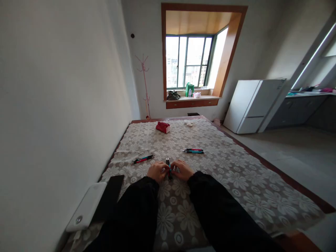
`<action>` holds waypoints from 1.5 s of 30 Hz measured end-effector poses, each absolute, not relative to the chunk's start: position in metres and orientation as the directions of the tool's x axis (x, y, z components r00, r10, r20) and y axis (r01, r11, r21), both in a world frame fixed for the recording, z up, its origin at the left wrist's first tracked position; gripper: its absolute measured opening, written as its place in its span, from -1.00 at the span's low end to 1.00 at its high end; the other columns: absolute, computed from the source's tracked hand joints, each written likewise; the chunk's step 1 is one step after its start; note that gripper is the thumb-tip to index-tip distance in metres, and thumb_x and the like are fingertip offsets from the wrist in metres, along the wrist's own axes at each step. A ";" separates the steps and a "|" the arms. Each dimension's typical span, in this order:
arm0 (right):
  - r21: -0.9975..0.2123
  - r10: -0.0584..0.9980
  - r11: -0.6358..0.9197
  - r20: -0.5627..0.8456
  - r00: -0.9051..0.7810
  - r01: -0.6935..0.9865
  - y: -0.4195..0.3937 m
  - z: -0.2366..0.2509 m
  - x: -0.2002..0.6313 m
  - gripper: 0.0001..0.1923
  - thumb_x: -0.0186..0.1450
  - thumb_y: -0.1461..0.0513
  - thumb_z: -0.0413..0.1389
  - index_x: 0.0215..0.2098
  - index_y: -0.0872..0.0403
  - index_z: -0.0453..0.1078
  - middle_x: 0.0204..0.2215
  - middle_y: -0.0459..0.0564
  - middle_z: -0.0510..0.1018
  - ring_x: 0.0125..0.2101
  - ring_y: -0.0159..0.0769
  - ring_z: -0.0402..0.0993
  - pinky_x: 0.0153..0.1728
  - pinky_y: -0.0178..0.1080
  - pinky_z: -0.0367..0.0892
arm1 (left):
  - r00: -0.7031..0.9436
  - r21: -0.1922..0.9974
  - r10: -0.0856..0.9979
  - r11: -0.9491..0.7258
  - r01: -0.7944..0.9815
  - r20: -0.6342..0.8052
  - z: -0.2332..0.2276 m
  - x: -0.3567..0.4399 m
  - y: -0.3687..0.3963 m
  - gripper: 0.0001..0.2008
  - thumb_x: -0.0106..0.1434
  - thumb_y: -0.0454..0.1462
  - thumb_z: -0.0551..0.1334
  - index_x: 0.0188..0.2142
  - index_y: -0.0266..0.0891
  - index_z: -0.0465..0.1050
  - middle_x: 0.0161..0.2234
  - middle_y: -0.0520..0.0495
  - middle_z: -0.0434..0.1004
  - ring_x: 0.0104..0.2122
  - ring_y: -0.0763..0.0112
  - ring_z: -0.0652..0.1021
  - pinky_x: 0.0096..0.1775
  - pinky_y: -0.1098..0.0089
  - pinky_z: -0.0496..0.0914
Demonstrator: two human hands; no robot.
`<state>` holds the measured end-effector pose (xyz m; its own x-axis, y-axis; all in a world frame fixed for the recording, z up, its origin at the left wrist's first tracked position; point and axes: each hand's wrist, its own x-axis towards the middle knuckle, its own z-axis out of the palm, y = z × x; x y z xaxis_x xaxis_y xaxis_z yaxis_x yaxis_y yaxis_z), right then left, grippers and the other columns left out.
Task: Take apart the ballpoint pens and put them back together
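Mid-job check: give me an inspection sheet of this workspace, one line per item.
Surface: table under a floral lace cloth.
Job's things: pens bunched between both hands.
Clutter: pen pair left; pen pair right; red box; white device at the near left edge.
Grippers: left hand and right hand both closed on the pens.
Cables: nothing seen.
Surroundings: window, coat stand, fridge.

I can read no text, label, brand or number anywhere in my view. The pens point(168, 168) between my hands, the red packet point(163, 127) farther up the tablecloth and the green bag point(189, 89) on the windowsill are too small and blurred to show any print.
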<state>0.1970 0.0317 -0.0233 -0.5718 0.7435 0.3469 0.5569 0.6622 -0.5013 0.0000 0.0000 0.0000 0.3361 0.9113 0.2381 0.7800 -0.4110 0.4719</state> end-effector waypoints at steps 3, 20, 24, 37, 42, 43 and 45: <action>-0.489 0.747 0.659 0.336 -0.574 0.571 0.031 -0.023 0.197 -0.82 0.13 0.28 0.24 -0.27 0.03 0.42 -0.33 -0.09 0.53 -0.22 -0.22 0.38 -0.15 -0.18 0.19 | 0.350 0.463 0.904 -0.426 0.777 0.244 0.000 0.000 0.000 -0.83 0.25 -0.22 0.20 -0.24 -0.05 0.58 -0.24 0.00 0.57 -0.16 0.31 0.47 -0.10 0.36 0.31; -0.480 0.731 0.678 0.356 -0.582 0.557 0.027 -0.023 0.197 -0.67 0.11 0.25 0.20 -0.13 0.01 0.39 -0.25 -0.06 0.50 -0.16 -0.19 0.36 -0.10 -0.16 0.18 | 0.318 0.491 0.916 -0.399 0.774 0.243 0.000 0.002 -0.002 -0.83 0.22 -0.26 0.21 -0.23 -0.06 0.58 -0.22 -0.02 0.56 -0.15 0.31 0.47 -0.08 0.36 0.31; -0.449 0.711 0.698 0.342 -0.615 0.558 0.025 -0.019 0.197 -0.53 0.13 0.28 0.18 0.02 -0.05 0.37 -0.17 -0.04 0.50 -0.10 -0.16 0.33 -0.05 -0.13 0.16 | 0.313 0.469 0.920 -0.390 0.793 0.237 0.001 0.001 -0.002 -0.84 0.23 -0.24 0.20 -0.26 -0.08 0.57 -0.25 -0.02 0.56 -0.17 0.31 0.47 -0.11 0.36 0.31; -0.446 0.713 0.695 0.330 -0.619 0.564 0.025 -0.020 0.197 -0.59 0.15 0.23 0.21 -0.01 -0.05 0.43 -0.14 -0.01 0.49 -0.08 -0.12 0.32 -0.04 -0.08 0.14 | 0.312 0.451 0.911 -0.405 0.795 0.269 0.002 0.001 -0.004 -0.88 0.20 -0.25 0.22 -0.30 -0.11 0.54 -0.29 0.00 0.58 -0.21 0.32 0.48 -0.16 0.36 0.29; -0.459 0.711 0.694 0.321 -0.625 0.554 0.025 -0.018 0.197 -0.58 0.13 0.34 0.15 -0.03 -0.04 0.43 -0.13 -0.02 0.50 -0.08 -0.13 0.32 -0.04 -0.09 0.14 | 0.314 0.475 0.915 -0.401 0.783 0.254 0.002 0.001 -0.004 -0.87 0.15 -0.16 0.29 -0.33 -0.10 0.54 -0.31 0.01 0.56 -0.21 0.31 0.48 -0.15 0.36 0.29; -0.458 0.711 0.694 0.318 -0.627 0.556 0.025 -0.018 0.197 -0.56 0.11 0.35 0.15 -0.03 -0.04 0.43 -0.13 -0.02 0.50 -0.08 -0.13 0.32 -0.05 -0.09 0.14 | 0.316 0.479 0.915 -0.402 0.781 0.253 0.002 0.001 -0.004 -0.87 0.14 -0.16 0.29 -0.33 -0.10 0.54 -0.32 0.01 0.56 -0.21 0.31 0.48 -0.15 0.37 0.29; -0.455 0.711 0.694 0.314 -0.629 0.558 0.025 -0.018 0.197 -0.56 0.10 0.36 0.15 -0.04 -0.03 0.44 -0.13 -0.02 0.50 -0.08 -0.13 0.32 -0.04 -0.09 0.14 | 0.315 0.490 0.915 -0.401 0.774 0.251 0.001 0.000 -0.003 -0.88 0.14 -0.16 0.29 -0.34 -0.11 0.54 -0.32 0.02 0.56 -0.22 0.32 0.48 -0.17 0.37 0.28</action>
